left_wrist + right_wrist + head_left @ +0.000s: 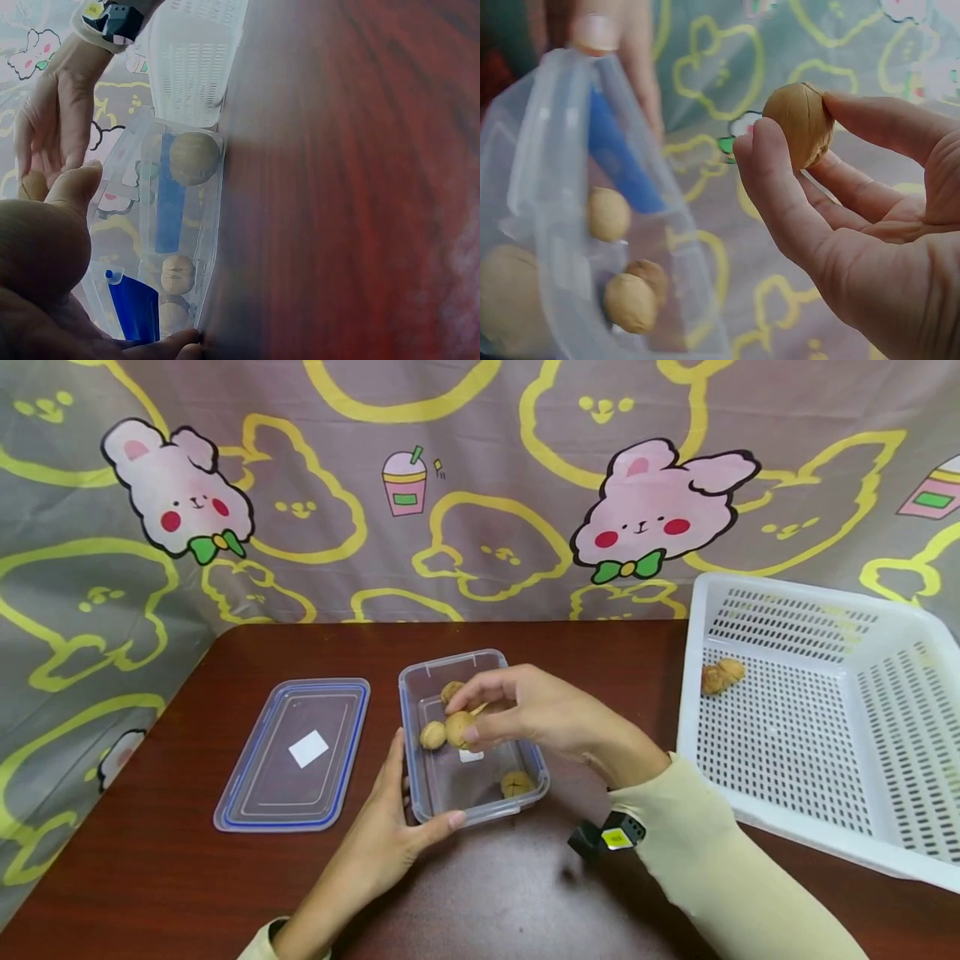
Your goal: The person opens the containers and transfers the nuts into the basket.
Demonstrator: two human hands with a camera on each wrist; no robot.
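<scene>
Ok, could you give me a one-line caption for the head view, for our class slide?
Right fingers pinch a round tan walnut over a clear rectangular plastic box; left fingers hold it.

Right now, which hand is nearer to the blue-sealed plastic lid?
Left. The left hand holds the plastic container, just right of the lid; the right hand is farther right, pinching a walnut above the container.

No legible text — the yellow label (618,838) is too small.
</scene>
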